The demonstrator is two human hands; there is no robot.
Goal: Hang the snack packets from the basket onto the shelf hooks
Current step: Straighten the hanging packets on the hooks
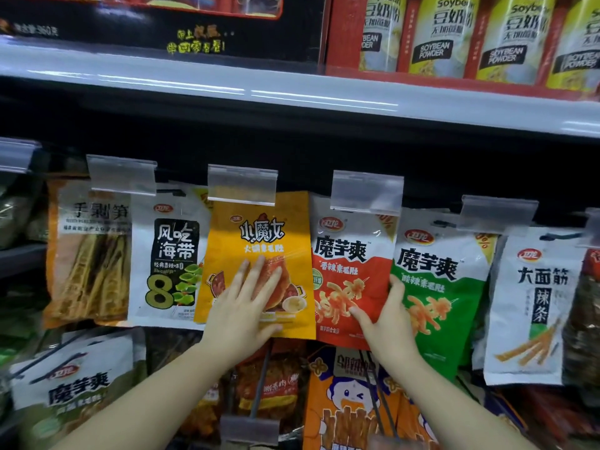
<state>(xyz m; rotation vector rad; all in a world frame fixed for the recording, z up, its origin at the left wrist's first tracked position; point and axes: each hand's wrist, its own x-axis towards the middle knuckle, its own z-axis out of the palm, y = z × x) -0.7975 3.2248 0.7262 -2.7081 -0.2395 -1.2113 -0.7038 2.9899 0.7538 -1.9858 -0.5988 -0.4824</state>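
A row of snack packets hangs from shelf hooks under clear price-tag holders (242, 185). My left hand (246, 303) lies flat with straight fingers on the front of the orange-yellow packet (259, 228). My right hand (386, 316) grips the lower right edge of the red packet (350, 264), with the thumb on its front and the fingers going behind the edge. A green packet (444, 287) hangs right beside that hand. The basket is not in view.
Left of the orange packet hang a white seaweed packet (168, 254) and a bamboo-shoot packet (87, 254); a white packet (535, 303) hangs far right. More packets hang on a lower row (344, 394). A shelf edge (292, 82) with soybean powder boxes (454, 37) runs overhead.
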